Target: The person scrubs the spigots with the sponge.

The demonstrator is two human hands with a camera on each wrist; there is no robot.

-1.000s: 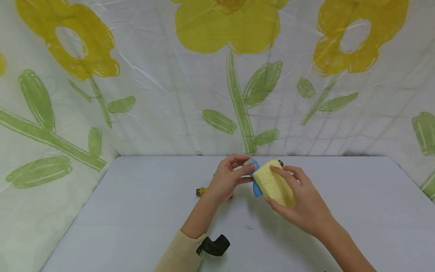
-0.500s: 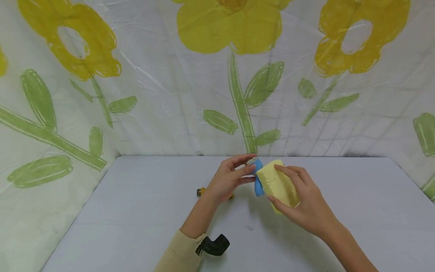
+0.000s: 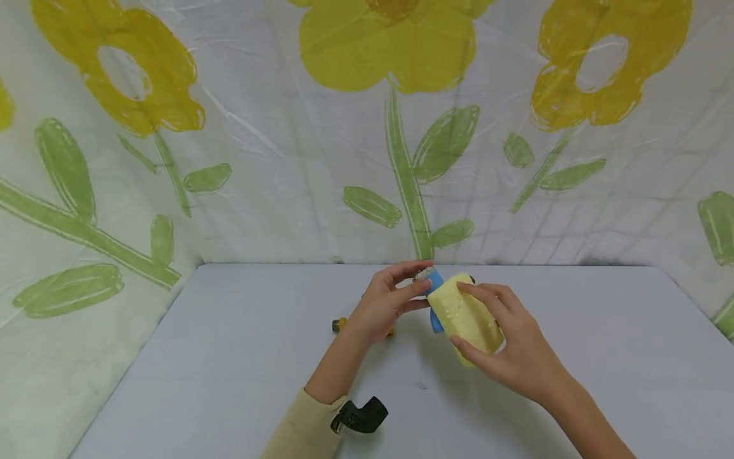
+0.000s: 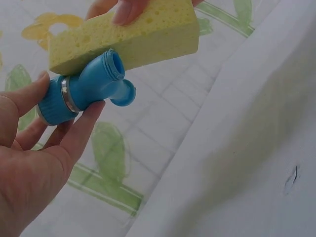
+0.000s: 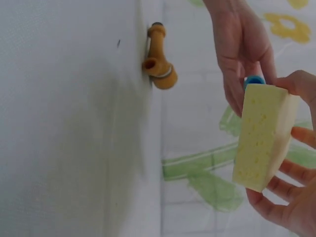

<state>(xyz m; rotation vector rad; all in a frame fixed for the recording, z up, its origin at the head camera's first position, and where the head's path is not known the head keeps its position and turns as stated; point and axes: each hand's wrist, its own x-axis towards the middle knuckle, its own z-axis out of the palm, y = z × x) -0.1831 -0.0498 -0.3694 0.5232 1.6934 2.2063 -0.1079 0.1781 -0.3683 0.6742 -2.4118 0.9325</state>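
Note:
Above the table, my left hand [image 3: 380,307] holds a blue Y-shaped hose connector [image 4: 96,81] by its ribbed collar, thumb on one side and fingers on the other. A metal band circles the connector, and one open branch faces the left wrist camera. My right hand [image 3: 518,344] grips a pale yellow sponge [image 3: 466,317] between thumb and fingers. The sponge's face lies against the side of the connector in the left wrist view. In the right wrist view the sponge [image 5: 261,136] hides most of the blue connector [image 5: 254,80].
An orange-yellow Y-shaped connector [image 5: 159,54] lies on the white table [image 3: 229,357], mostly behind my left forearm in the head view. A black curved device [image 3: 367,414] is fixed at the left sleeve. A sheet with painted flowers [image 3: 275,159] hangs behind the table's far edge.
The sponge moves slightly right along the blue connector, then back left and down. The left hand shifts a little to the right with the connector and keeps its hold.

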